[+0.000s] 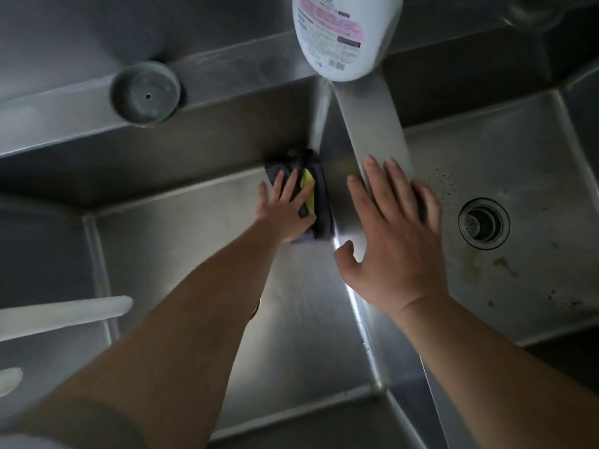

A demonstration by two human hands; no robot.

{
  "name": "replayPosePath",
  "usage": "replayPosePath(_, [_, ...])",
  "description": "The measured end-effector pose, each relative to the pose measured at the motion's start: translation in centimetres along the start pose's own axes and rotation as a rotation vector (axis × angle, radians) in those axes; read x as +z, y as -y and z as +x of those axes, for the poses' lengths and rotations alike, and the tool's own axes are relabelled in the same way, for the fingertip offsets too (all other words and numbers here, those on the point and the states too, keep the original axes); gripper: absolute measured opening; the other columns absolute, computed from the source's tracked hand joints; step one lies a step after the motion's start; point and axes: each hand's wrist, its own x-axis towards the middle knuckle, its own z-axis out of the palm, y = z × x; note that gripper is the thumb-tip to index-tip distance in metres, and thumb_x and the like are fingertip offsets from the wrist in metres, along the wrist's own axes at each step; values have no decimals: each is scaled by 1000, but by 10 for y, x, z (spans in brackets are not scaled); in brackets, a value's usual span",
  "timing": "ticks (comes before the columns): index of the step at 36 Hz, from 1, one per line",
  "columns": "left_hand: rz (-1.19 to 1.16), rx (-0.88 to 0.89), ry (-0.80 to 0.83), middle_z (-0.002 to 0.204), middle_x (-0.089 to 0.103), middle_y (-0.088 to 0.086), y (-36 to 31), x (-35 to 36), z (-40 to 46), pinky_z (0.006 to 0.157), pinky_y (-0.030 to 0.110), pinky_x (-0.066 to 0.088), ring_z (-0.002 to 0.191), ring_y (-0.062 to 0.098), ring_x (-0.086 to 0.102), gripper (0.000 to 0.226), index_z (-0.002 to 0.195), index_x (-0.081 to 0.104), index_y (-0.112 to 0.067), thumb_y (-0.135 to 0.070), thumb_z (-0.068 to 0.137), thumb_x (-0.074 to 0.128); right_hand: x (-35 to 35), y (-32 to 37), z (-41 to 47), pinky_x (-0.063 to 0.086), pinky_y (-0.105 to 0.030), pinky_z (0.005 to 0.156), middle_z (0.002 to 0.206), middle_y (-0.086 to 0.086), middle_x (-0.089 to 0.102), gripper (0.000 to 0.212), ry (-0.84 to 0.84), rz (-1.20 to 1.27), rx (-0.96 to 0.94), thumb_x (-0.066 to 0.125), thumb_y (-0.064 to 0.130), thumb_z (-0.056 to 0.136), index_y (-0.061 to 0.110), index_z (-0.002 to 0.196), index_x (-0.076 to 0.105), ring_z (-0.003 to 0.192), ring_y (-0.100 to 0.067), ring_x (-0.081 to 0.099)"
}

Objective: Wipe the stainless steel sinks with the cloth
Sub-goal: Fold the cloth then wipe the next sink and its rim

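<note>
Two stainless steel sink basins lie below me, split by a steel divider (376,131). In the left basin (181,228), my left hand (285,209) presses a dark grey cloth with a yellow patch (319,196) flat against the floor, in the far right corner beside the divider wall. Its fingers are spread and straight over the cloth. My right hand (392,234) rests flat on top of the divider, fingers straight and holding nothing. The right basin (518,150) has brown stains on its floor.
A white bottle with a pink label (343,30) stands on the back ledge at the head of the divider. A round grey plug (146,92) sits on the ledge at the left. The right basin's drain strainer (483,223) is near my right hand. A pale bar (64,314) crosses the left edge.
</note>
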Motion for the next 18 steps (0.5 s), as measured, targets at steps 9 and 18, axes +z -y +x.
replayPosePath(9, [-158,-71,-61,164,-23,3,-35,17,-14,122,53,-4,150,32,-21,78,156,-13,-33,-57,97,30,5,0,-2,15,-51,121,166,-3,18,76,-55,32,-10,50,43,80,17,151,40,154,-23,12])
replayPosePath(18, [-96,19,21,162,-27,5,-90,70,-99,121,50,-6,149,32,-23,92,155,-20,-27,-60,94,41,-9,19,-81,14,-59,119,158,-5,38,58,-88,231,155,54,28,85,20,143,50,151,-28,23])
